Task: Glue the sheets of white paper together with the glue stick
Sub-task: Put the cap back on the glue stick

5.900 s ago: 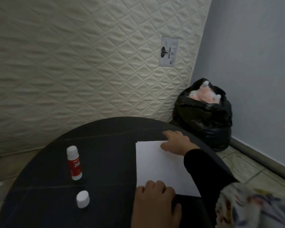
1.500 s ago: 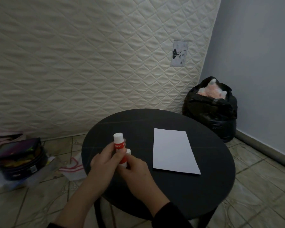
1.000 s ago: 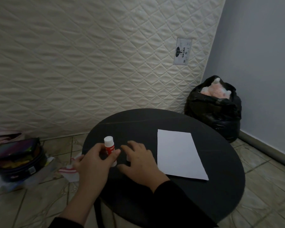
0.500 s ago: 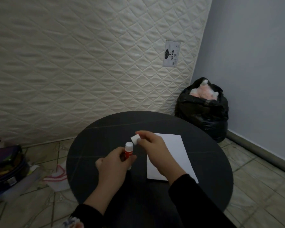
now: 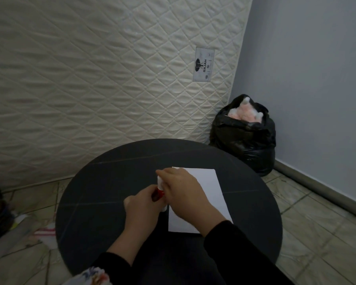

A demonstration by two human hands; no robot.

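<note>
We see the left hand curled around the red-and-white plastic glue stick, and the right hand pinching its small white cap at the stick's top — both over the round black table. The white paper sheets lie at the hands' three o'clock. A black rubbish bag stands at one o'clock, beside a quilted cream mattress
</note>
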